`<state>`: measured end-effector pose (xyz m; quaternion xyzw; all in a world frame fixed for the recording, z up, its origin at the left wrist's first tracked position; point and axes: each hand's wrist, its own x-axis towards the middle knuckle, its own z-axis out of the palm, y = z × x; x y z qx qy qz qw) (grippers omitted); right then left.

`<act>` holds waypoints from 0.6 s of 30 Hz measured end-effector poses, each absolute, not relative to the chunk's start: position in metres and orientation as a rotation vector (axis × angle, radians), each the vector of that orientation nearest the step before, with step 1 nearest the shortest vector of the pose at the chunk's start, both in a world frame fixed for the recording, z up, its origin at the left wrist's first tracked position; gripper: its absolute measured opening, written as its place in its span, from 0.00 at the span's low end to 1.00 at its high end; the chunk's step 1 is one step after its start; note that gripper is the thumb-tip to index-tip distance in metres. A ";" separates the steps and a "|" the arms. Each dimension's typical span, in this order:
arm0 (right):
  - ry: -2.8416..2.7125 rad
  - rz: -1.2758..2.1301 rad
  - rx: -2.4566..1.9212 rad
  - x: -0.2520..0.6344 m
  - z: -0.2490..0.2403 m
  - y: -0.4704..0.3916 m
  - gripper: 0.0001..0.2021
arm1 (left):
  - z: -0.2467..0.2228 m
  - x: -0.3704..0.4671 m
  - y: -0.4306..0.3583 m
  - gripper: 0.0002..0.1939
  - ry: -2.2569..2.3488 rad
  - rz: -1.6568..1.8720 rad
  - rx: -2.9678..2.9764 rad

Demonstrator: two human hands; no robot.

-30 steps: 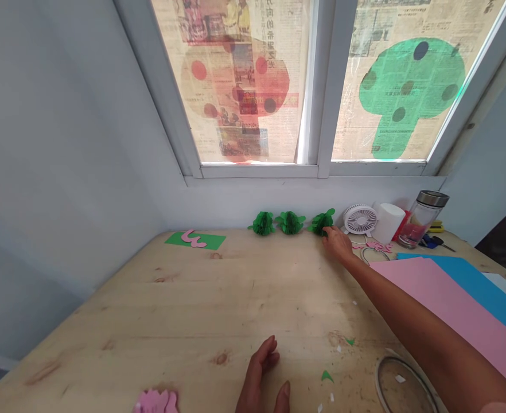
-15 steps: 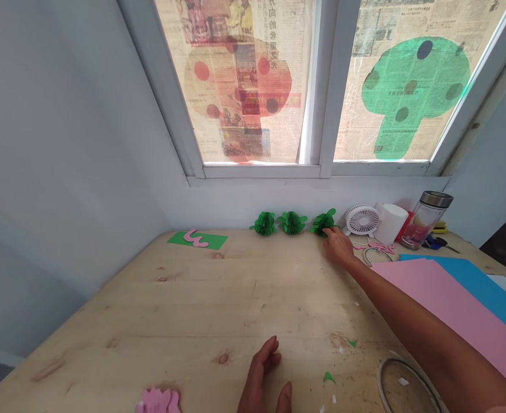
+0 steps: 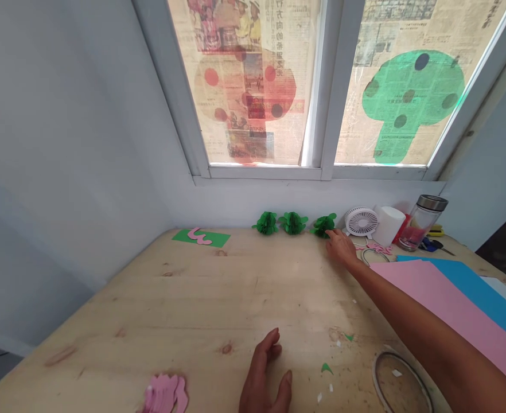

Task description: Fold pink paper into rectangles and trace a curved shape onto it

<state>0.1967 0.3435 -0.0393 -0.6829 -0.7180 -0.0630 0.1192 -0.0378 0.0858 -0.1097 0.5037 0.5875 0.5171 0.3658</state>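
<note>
My right hand (image 3: 341, 248) stretches to the back of the wooden table. Its fingers are closed at the lower right edge of a green folded-paper flower (image 3: 323, 225), though the fingertips are partly hidden. Two similar flowers, one in the middle (image 3: 294, 223) and one at the left (image 3: 267, 222), stand beside it along the wall. My left hand (image 3: 264, 376) rests low over the near part of the table, thumb apart from curved fingers, holding nothing. To its left lies a stack of pink scalloped paper pieces (image 3: 164, 393).
A white fan (image 3: 362, 222), white roll (image 3: 388, 225) and glass bottle (image 3: 420, 223) stand at the back right. Pink sheets (image 3: 434, 304) and blue sheets (image 3: 472, 281) lie at right. A tape ring (image 3: 377, 378) is near front. A green strip (image 3: 218, 239) bears a pink cutout.
The view has shifted slightly. The flower at my right hand sits a little lower and flatter than before. My left hand stays open in nearly the same place.
</note>
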 end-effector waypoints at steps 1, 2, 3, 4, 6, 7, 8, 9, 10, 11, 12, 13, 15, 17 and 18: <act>-2.099 -0.183 -1.990 0.197 -0.038 0.341 0.16 | -0.108 -0.037 0.085 0.25 1.516 1.333 1.300; -2.099 -0.180 -1.984 0.197 -0.037 0.339 0.16 | -0.107 -0.035 0.085 0.25 1.523 1.338 1.305; -2.098 -0.177 -1.976 0.198 -0.035 0.336 0.16 | -0.105 -0.034 0.084 0.25 1.530 1.342 1.308; -2.098 -0.172 -1.967 0.198 -0.033 0.332 0.16 | -0.104 -0.034 0.084 0.24 1.536 1.345 1.307; -2.100 -0.157 -1.944 0.200 -0.029 0.324 0.16 | -0.100 -0.033 0.083 0.24 1.544 1.346 1.301; -2.104 -0.145 -1.928 0.200 -0.027 0.318 0.16 | -0.098 -0.034 0.083 0.24 1.540 1.343 1.299; -2.110 -0.131 -1.907 0.201 -0.025 0.311 0.16 | -0.096 -0.035 0.083 0.25 1.525 1.328 1.303; -2.119 -0.114 -1.882 0.201 -0.024 0.303 0.16 | -0.094 -0.035 0.083 0.25 1.504 1.308 1.307; -2.132 -0.095 -1.852 0.201 -0.022 0.293 0.16 | -0.092 -0.036 0.083 0.25 1.482 1.286 1.311; -2.147 -0.073 -1.818 0.202 -0.020 0.282 0.17 | -0.091 -0.037 0.083 0.26 1.463 1.268 1.312; -2.163 -0.052 -1.781 0.202 -0.019 0.269 0.18 | -0.089 -0.037 0.083 0.26 1.452 1.258 1.308; -2.182 -0.027 -1.741 0.202 -0.018 0.256 0.18 | -0.088 -0.037 0.083 0.26 1.449 1.257 1.303; -2.208 0.018 -1.669 0.202 -0.015 0.225 0.18 | -0.086 -0.035 0.082 0.26 1.456 1.280 1.299; -2.225 0.056 -1.609 0.203 -0.014 0.191 0.18 | -0.085 -0.032 0.082 0.26 1.453 1.296 1.322; -2.237 0.075 -1.578 0.203 -0.013 0.174 0.18 | -0.085 -0.031 0.081 0.26 1.448 1.300 1.339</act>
